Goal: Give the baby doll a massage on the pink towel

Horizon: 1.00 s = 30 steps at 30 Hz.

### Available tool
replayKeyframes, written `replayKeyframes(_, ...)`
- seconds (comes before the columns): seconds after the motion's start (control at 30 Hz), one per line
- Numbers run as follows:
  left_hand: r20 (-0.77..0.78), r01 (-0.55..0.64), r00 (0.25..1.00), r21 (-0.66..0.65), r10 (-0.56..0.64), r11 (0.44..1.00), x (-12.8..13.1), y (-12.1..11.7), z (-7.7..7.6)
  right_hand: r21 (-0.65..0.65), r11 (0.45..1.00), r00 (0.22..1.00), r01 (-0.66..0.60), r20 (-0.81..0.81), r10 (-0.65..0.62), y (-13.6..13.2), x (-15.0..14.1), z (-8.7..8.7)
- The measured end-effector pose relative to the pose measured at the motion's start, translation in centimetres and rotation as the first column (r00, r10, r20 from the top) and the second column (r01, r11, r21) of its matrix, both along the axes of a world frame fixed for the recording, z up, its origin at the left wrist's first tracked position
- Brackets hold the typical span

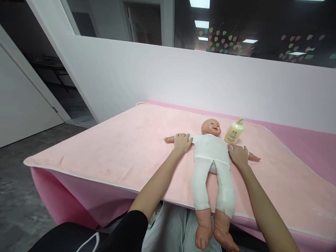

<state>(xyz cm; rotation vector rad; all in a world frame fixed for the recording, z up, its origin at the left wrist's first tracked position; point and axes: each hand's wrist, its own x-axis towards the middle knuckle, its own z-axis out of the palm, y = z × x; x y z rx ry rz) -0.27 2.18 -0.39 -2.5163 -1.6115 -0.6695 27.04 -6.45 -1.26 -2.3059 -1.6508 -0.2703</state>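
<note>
A baby doll [212,148] with a white cloth body lies on its back, its head away from me and its feet hanging past the near table edge. Its arms stretch out to both sides. My left hand [183,141] is wrapped over the doll's arm on the left, between shoulder and wrist. Over on the right, my right hand [238,154] is closed round the other arm, the doll's hand showing beyond it. A pale yellow pump bottle [234,132] stands close to the doll's shoulder, just past my right hand.
A light pink blanket [105,147] covers most of the table, over a darker pink cover [309,150]. Behind rises a white partition [183,77] with dark glass above. My legs [170,227] are under the near edge. A white door [26,98] stands at the left.
</note>
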Motion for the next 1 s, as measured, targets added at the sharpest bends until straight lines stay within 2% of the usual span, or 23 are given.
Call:
replayKeyframes(0.1, 0.01, -0.033, 0.999, -0.036, 0.034, 0.999, -0.5, 0.3, 0.4, -0.037, 0.99, 0.991, 0.133, 0.03, -0.132, -0.5, 0.5, 0.5)
replayKeyframes(0.23, 0.033, -0.148, 0.988, -0.127, 0.154, 0.981, -1.8, 0.8, 0.8, -0.12, 0.947, 0.942, 0.299, -0.122, -0.313, -0.9, 2.4, 1.1)
replayKeyframes(0.37, 0.112, -0.247, 0.955, -0.208, 0.274, 0.946, -3.3, 1.6, 1.0, -0.173, 0.928, 0.895, 0.33, -0.255, -0.366, -1.3, 4.3, 1.3)
replayKeyframes(0.53, 0.212, -0.316, 0.9, -0.282, 0.38, 0.906, -4.9, 2.4, 1.0, -0.148, 0.901, 0.852, 0.408, -0.292, -0.434, -2.0, 5.6, 0.9)
replayKeyframes(0.6, 0.276, -0.299, 0.878, -0.324, 0.392, 0.898, -5.7, 2.7, 0.9, -0.127, 0.887, 0.838, 0.443, -0.292, -0.46, -2.2, 6.1, 0.7)
replayKeyframes(0.67, 0.344, -0.28, 0.857, -0.316, 0.384, 0.907, -6.2, 2.9, 1.0, -0.016, 0.881, 0.856, 0.472, -0.23, -0.463, -2.3, 6.4, 0.6)
replayKeyframes(0.7, 0.383, -0.279, 0.846, -0.277, 0.372, 0.92, -6.2, 2.9, 1.1, 0.076, 0.888, 0.882, 0.454, -0.179, -0.436, -2.2, 6.4, 0.6)
replayKeyframes(0.77, 0.481, -0.256, 0.823, -0.163, 0.303, 0.953, -5.5, 2.4, 1.6, 0.276, 0.902, 0.943, 0.331, -0.072, -0.324, -1.9, 5.8, 0.8)
replayKeyframes(0.83, 0.574, -0.141, 0.802, -0.088, 0.166, 0.986, -3.8, 1.4, 2.0, 0.403, 0.899, 0.983, 0.175, -0.023, -0.181, -1.3, 4.2, 1.0)
replayKeyframes(0.9, 0.608, 0.061, 0.794, -0.119, 0.024, 0.991, -1.7, 0.1, 2.1, 0.45, 0.89, 0.997, 0.075, -0.04, -0.064, -0.8, 1.8, 1.1)
replayKeyframes(0.97, 0.535, 0.284, 0.831, -0.176, -0.15, 0.943, 0.3, -1.1, 1.8, 0.426, 0.903, 0.996, -0.059, -0.031, 0.079, -0.5, -0.9, 1.2)
replayKeyframes(1.0, 0.46, 0.341, 0.861, -0.206, -0.217, 0.917, 1.0, -1.6, 1.6, 0.379, 0.913, 0.986, -0.151, -0.011, 0.168, -0.5, -2.1, 1.3)
